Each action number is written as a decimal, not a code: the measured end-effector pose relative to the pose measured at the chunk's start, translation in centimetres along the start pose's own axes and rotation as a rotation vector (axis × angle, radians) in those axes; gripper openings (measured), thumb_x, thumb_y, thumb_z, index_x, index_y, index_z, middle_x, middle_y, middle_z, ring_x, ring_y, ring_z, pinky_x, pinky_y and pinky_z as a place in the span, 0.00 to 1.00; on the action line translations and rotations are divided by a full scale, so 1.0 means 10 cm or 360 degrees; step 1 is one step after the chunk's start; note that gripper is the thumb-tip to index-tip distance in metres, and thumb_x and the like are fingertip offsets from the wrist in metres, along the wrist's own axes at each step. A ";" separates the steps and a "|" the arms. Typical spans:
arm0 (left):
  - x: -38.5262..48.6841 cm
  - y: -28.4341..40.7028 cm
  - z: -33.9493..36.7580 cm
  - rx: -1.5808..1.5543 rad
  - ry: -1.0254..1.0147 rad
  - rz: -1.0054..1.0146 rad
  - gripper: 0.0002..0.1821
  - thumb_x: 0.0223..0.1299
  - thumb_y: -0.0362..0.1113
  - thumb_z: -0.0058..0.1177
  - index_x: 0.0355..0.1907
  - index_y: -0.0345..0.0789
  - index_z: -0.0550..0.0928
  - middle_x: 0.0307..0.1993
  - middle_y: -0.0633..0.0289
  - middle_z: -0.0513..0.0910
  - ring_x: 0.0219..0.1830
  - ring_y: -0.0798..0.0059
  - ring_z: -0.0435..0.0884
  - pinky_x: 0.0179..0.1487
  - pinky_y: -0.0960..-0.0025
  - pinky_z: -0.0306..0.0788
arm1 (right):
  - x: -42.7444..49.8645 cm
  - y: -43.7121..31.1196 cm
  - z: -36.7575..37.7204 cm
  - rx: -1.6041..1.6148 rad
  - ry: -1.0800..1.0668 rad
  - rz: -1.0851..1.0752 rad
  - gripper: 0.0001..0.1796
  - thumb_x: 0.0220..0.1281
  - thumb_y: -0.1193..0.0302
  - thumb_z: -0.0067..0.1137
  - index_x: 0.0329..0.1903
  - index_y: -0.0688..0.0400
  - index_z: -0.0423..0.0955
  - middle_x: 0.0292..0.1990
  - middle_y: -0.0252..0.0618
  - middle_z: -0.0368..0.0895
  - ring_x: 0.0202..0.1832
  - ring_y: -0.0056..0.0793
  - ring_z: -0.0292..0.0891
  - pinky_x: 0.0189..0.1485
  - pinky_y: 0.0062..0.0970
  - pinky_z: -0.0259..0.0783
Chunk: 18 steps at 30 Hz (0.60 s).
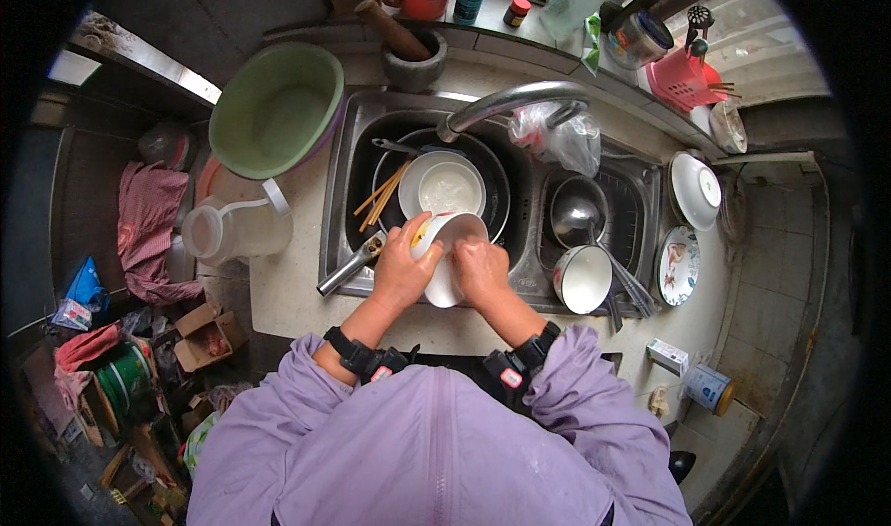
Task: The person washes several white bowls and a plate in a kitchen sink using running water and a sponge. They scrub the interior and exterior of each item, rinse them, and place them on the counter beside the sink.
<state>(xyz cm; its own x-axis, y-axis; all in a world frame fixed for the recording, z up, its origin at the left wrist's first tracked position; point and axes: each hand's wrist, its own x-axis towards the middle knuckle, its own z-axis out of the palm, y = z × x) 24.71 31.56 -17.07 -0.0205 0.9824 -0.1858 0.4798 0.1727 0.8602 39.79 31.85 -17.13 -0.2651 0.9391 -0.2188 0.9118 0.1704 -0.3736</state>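
My left hand [402, 265] grips the rim and side of a white bowl [441, 286], tilted over the front of the left sink basin. My right hand [480, 265] reaches into that bowl with curled fingers against its inner wall; whether a cloth is under them is hidden. Just beyond, two nested white bowls [451, 190] sit in a wide dark pan [498, 206], the inner one holding cloudy liquid. Wooden chopsticks [383, 197] lean beside them. A tubular metal handle [351, 265] crosses the basin's left edge near my left hand.
Over the basin arches a metal faucet [515, 101], with a plastic bag [560, 136] hanging behind. In the right basin are a ladle [576, 209] and a bowl [585, 280]. Plates [679, 265] stand at right; a green basin [275, 112], plastic jug [243, 230] and stone mortar [412, 70] surround the sink.
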 end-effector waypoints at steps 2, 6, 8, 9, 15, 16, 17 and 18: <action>0.00 -0.03 0.01 -0.0078 0.0003 -0.0044 0.27 0.56 0.43 0.55 0.60 0.42 0.76 0.42 0.47 0.77 0.45 0.51 0.77 0.54 0.59 0.70 | -0.02 -0.02 0.00 -0.0261 0.0298 -0.0096 0.07 0.49 0.67 0.62 0.26 0.56 0.83 0.26 0.51 0.82 0.34 0.48 0.82 0.38 0.41 0.76; -0.03 -0.04 0.03 -0.0238 -0.0001 -0.0040 0.27 0.56 0.43 0.55 0.60 0.41 0.75 0.42 0.46 0.77 0.46 0.52 0.77 0.55 0.60 0.69 | -0.03 -0.02 -0.02 0.0689 -0.0438 0.0059 0.05 0.46 0.70 0.61 0.22 0.57 0.80 0.24 0.45 0.81 0.32 0.40 0.82 0.34 0.39 0.76; -0.05 -0.04 0.04 -0.0211 0.0000 -0.0010 0.26 0.56 0.43 0.55 0.60 0.41 0.75 0.43 0.46 0.77 0.46 0.52 0.77 0.55 0.60 0.69 | -0.04 -0.02 -0.03 0.0133 0.0020 -0.0034 0.04 0.45 0.71 0.61 0.22 0.56 0.80 0.24 0.44 0.81 0.32 0.40 0.82 0.34 0.39 0.77; -0.05 -0.04 0.04 -0.0137 0.0000 0.0001 0.26 0.56 0.42 0.55 0.60 0.41 0.76 0.43 0.46 0.77 0.46 0.52 0.77 0.55 0.60 0.69 | -0.05 -0.02 -0.02 -0.0165 0.0172 -0.0039 0.03 0.45 0.71 0.61 0.22 0.56 0.80 0.24 0.44 0.82 0.31 0.40 0.82 0.34 0.39 0.77; -0.06 -0.06 0.04 -0.0250 0.0023 -0.0044 0.25 0.56 0.41 0.56 0.58 0.40 0.76 0.43 0.46 0.78 0.46 0.52 0.77 0.54 0.60 0.70 | -0.09 -0.04 0.03 0.0789 -0.0338 0.0002 0.04 0.48 0.71 0.60 0.26 0.58 0.81 0.24 0.48 0.81 0.31 0.48 0.81 0.35 0.42 0.76; -0.06 -0.06 0.04 -0.0266 0.0026 -0.0050 0.25 0.56 0.41 0.56 0.58 0.40 0.76 0.43 0.46 0.78 0.45 0.52 0.77 0.54 0.60 0.70 | -0.09 -0.05 0.03 0.0442 -0.0155 0.0044 0.05 0.48 0.71 0.61 0.27 0.58 0.81 0.24 0.48 0.81 0.31 0.46 0.81 0.36 0.42 0.76; -0.06 -0.05 0.03 -0.0273 0.0046 -0.0087 0.25 0.56 0.41 0.56 0.58 0.40 0.76 0.43 0.47 0.78 0.45 0.52 0.76 0.54 0.60 0.70 | -0.07 -0.05 0.02 0.0116 -0.0147 0.0080 0.05 0.48 0.71 0.61 0.28 0.57 0.82 0.25 0.48 0.82 0.31 0.45 0.81 0.36 0.41 0.76; -0.08 -0.04 0.02 -0.0137 -0.0048 -0.0108 0.24 0.58 0.40 0.55 0.59 0.37 0.76 0.46 0.49 0.79 0.48 0.58 0.77 0.55 0.63 0.69 | -0.06 -0.04 -0.01 -0.0031 0.0005 -0.0033 0.05 0.49 0.71 0.62 0.29 0.57 0.83 0.26 0.47 0.82 0.31 0.45 0.81 0.36 0.41 0.75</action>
<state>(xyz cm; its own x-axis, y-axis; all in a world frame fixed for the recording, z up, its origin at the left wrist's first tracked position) 24.76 30.73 -17.37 -0.0233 0.9658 -0.2583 0.4013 0.2457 0.8824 39.57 31.28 -16.74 -0.2833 0.9361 -0.2082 0.9120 0.1958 -0.3605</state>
